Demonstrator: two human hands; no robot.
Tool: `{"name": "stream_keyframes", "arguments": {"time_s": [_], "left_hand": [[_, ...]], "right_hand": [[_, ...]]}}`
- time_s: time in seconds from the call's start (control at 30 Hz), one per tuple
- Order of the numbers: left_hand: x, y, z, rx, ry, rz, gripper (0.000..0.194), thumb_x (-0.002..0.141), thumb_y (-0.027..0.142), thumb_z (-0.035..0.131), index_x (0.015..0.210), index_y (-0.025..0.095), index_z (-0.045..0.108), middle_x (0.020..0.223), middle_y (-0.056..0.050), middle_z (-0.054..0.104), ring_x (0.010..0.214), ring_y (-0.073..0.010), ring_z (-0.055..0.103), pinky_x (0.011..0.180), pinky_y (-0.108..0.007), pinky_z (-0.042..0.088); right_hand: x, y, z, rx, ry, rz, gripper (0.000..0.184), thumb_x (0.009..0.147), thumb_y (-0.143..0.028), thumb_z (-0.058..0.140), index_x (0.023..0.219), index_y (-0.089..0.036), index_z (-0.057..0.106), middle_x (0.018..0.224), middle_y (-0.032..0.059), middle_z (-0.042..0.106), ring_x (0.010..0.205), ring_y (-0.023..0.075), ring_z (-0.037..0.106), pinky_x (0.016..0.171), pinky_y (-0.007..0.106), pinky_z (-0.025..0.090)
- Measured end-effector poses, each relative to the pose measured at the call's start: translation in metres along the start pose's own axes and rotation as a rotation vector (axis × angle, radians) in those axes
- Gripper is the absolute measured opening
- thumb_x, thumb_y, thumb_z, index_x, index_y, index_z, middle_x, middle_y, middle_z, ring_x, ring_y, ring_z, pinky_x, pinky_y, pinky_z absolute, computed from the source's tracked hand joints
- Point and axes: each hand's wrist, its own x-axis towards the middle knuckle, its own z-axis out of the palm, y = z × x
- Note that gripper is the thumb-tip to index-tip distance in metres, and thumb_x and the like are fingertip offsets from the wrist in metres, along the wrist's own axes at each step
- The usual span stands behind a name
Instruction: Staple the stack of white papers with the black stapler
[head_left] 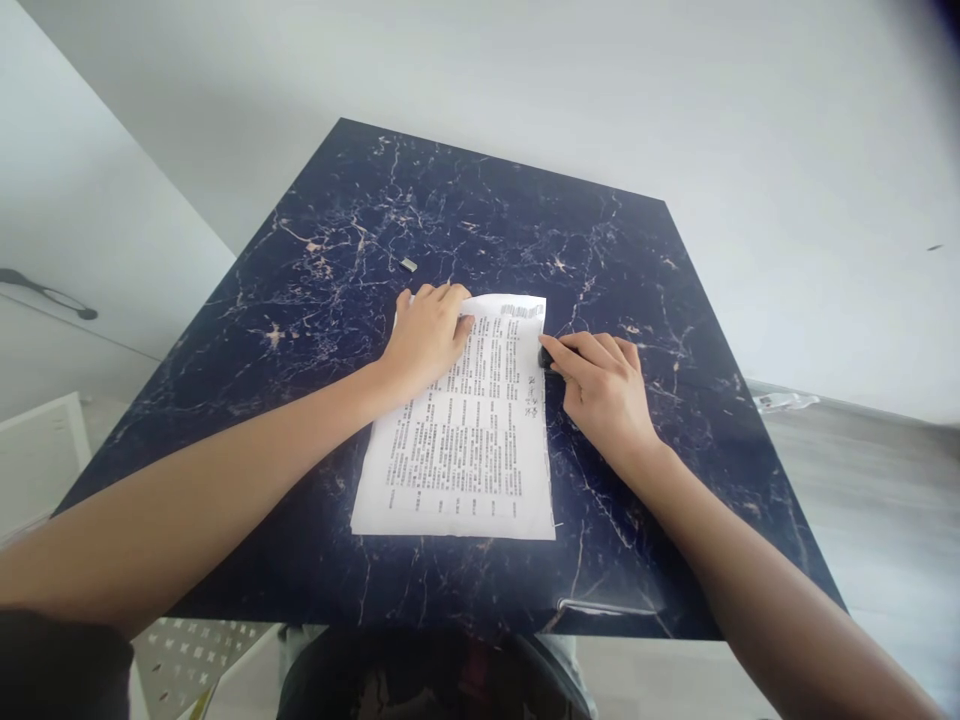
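A printed sheet of paper (461, 440) lies in the middle of a dark blue marbled table (315, 300). My left hand (424, 335) rests flat on the sheet's upper left corner, fingers stretched out and pressing the paper down. My right hand (604, 385) sits at the sheet's upper right edge, its fingers curled on a small black object (546, 360) that touches the paper's edge. Most of that object is hidden under the fingers.
A small silvery piece (408, 264) lies on the table beyond the paper. A thin silvery item (600, 607) rests at the near edge. White walls surround the table; a grey floor shows at right, and a white perforated shelf (187, 650) at lower left.
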Motion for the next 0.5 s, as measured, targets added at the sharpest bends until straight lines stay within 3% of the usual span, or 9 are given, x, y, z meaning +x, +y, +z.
{"name": "stream_keyframes", "arguments": {"time_s": [0.27, 0.5], "left_hand": [[0.000, -0.001, 0.000, 0.005, 0.011, 0.017, 0.022, 0.104, 0.023, 0.044, 0.121, 0.019, 0.058, 0.118, -0.011, 0.067, 0.114, -0.0303, 0.057, 0.109, -0.055, 0.037], [0.001, -0.002, 0.000, 0.030, 0.019, 0.012, 0.022, 0.103, 0.023, 0.044, 0.119, 0.020, 0.059, 0.118, -0.010, 0.068, 0.113, -0.0304, 0.057, 0.108, -0.054, 0.038]], "right_hand": [[0.000, 0.001, 0.004, -0.068, -0.013, -0.035, 0.046, 0.099, -0.009, 0.046, 0.135, -0.030, 0.065, 0.114, 0.0063, 0.071, 0.100, 0.0263, 0.060, 0.098, 0.047, 0.038], [0.000, 0.012, -0.011, 0.026, -0.003, -0.024, 0.048, 0.102, -0.013, 0.046, 0.145, -0.032, 0.058, 0.118, 0.0080, 0.069, 0.104, 0.0270, 0.060, 0.095, 0.046, 0.042]]}}
